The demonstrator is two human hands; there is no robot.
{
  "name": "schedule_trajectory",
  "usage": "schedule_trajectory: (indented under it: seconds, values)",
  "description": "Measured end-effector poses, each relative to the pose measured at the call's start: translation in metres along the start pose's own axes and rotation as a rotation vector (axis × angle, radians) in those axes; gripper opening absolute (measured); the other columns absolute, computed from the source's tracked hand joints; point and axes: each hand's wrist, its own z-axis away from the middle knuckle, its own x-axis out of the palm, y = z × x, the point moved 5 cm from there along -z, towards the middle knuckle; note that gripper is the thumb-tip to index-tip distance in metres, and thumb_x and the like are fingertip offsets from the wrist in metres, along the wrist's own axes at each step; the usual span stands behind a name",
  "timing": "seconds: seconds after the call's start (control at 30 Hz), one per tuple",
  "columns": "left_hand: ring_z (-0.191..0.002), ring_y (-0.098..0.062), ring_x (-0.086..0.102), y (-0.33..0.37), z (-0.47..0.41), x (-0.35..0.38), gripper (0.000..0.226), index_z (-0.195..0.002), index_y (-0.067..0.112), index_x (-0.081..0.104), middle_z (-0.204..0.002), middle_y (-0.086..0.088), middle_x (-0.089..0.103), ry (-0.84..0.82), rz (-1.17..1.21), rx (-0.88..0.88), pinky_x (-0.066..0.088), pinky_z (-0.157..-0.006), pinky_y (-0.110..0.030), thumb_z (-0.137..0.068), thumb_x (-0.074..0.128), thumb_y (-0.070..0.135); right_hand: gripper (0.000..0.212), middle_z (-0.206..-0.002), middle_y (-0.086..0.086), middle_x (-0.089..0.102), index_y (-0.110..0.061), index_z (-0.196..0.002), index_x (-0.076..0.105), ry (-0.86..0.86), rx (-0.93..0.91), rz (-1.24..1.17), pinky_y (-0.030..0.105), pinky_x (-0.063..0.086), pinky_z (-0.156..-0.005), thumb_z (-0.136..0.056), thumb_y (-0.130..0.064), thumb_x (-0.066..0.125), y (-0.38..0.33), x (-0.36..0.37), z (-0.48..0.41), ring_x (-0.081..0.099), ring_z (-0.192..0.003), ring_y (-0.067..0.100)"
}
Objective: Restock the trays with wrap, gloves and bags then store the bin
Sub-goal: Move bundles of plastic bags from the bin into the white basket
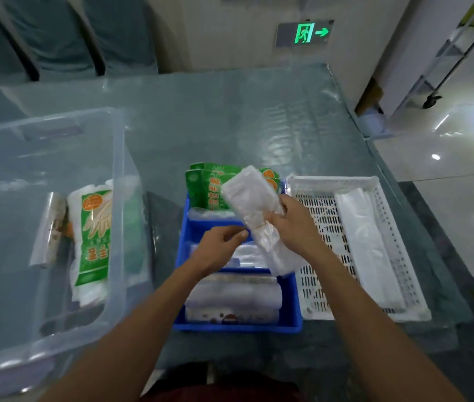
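Qty: 1 blue tray [235,326], 1 wht tray [331,181], 1 clr bin [119,213], 1 exit sign [304,33].

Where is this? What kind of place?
Probably a restaurant or banquet hall: a glowing green exit sign, teal fabric-covered chairs at the back, and a blue plastic tray of packaged supplies.

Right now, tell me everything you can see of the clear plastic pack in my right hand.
The clear plastic pack is a long, flat, floppy bundle of translucent film. It tilts diagonally above the blue tray, upper end in front of the green packets, lower end drooping. The right hand grips its middle; the left hand is beside its edge, contact unclear.
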Motion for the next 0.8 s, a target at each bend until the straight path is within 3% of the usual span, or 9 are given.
schedule_trajectory:
  seconds: [0.1,0.23,0.3,0.37,0.47,0.53,0.63,0.7,0.8]
  values:
    - [-0.126,-0.017,0.056,-0.031,-0.015,0.002,0.043,-0.132,0.017,0.063,-0.135,0.002,0.062,0.013,-0.34,-0.02,0.045,-0.105,-0.038,-0.094,0.062,0.038,0.019,-0.09,-0.011,0.059,-0.019,-0.111,0.06,-0.044,-0.028,0.077,0.013,0.034,-0.061,-0.093,-0.021,0.064,0.006,0.004,-0.011,0.054,-0.075,0.003]
    - [-0.141,-0.022,0.036,-0.048,-0.031,0.007,0.06,-0.146,0.025,0.046,-0.153,0.0,0.043,-0.125,-0.671,-0.077,0.032,-0.113,-0.042,-0.091,0.061,0.045,0.025,-0.097,-0.008,0.063,-0.018,-0.119,0.06,-0.095,-0.077,0.115,0.016,0.039,-0.064,-0.095,-0.022,0.063,0.003,0.008,-0.023,0.057,-0.08,0.007]
    - [-0.143,-0.023,0.029,-0.053,-0.038,0.011,0.062,-0.15,0.027,0.04,-0.157,0.0,0.034,-0.2,-0.779,-0.094,0.028,-0.114,-0.043,-0.093,0.057,0.047,0.026,-0.098,-0.007,0.063,-0.019,-0.121,0.06,-0.127,-0.098,0.136,0.024,0.045,-0.069,-0.095,-0.022,0.062,-0.001,0.011,-0.029,0.059,-0.083,0.011]
    - [-0.139,-0.024,0.033,-0.054,-0.043,0.013,0.06,-0.148,0.028,0.042,-0.153,-0.001,0.039,-0.216,-0.796,-0.081,0.031,-0.112,-0.043,-0.093,0.056,0.048,0.026,-0.098,-0.006,0.063,-0.02,-0.12,0.061,-0.145,-0.12,0.156,0.03,0.048,-0.074,-0.095,-0.021,0.063,-0.005,0.014,-0.034,0.06,-0.084,0.013]
    - [-0.13,-0.023,0.043,-0.054,-0.045,0.013,0.053,-0.141,0.027,0.051,-0.141,0.0,0.048,-0.222,-0.748,-0.092,0.038,-0.104,-0.039,-0.092,0.06,0.044,0.031,-0.098,-0.008,0.061,-0.017,-0.125,0.06,-0.165,-0.188,0.144,0.017,0.04,-0.067,-0.095,-0.018,0.063,-0.011,0.017,-0.039,0.055,-0.077,0.003]
    - [-0.121,-0.023,0.049,-0.053,-0.043,0.014,0.043,-0.131,0.026,0.058,-0.133,0.001,0.052,-0.208,-0.737,-0.082,0.041,-0.095,-0.037,-0.091,0.06,0.042,0.033,-0.103,-0.009,0.061,-0.016,-0.127,0.06,-0.172,-0.248,0.153,0.012,0.036,-0.066,-0.095,-0.017,0.063,-0.018,0.021,-0.042,0.054,-0.081,0.005]
    - [-0.101,-0.023,0.056,-0.052,-0.037,0.014,0.017,-0.103,0.024,0.063,-0.115,0.0,0.057,-0.142,-0.716,-0.014,0.042,-0.076,-0.034,-0.09,0.059,0.035,0.026,-0.106,-0.002,0.067,-0.016,-0.119,0.063,-0.179,-0.318,0.127,0.03,0.047,-0.078,-0.093,-0.014,0.063,-0.029,0.031,-0.05,0.059,-0.091,0.015]
    - [-0.097,-0.024,0.058,-0.052,-0.029,0.014,0.017,-0.103,0.024,0.065,-0.111,0.001,0.058,-0.092,-0.701,0.035,0.043,-0.073,-0.033,-0.088,0.062,0.032,0.022,-0.103,0.004,0.068,-0.013,-0.114,0.063,-0.174,-0.392,0.146,0.043,0.05,-0.083,-0.091,-0.013,0.063,-0.034,0.04,-0.051,0.061,-0.091,0.022]
    - [-0.093,-0.025,0.061,-0.056,-0.02,0.013,0.019,-0.105,0.024,0.067,-0.109,0.001,0.059,-0.058,-0.655,0.055,0.05,-0.074,-0.035,-0.087,0.064,0.029,0.029,-0.11,0.012,0.069,-0.008,-0.118,0.064,-0.182,-0.472,0.249,0.045,0.05,-0.087,-0.089,-0.011,0.064,-0.037,0.057,-0.047,0.061,-0.101,0.033]
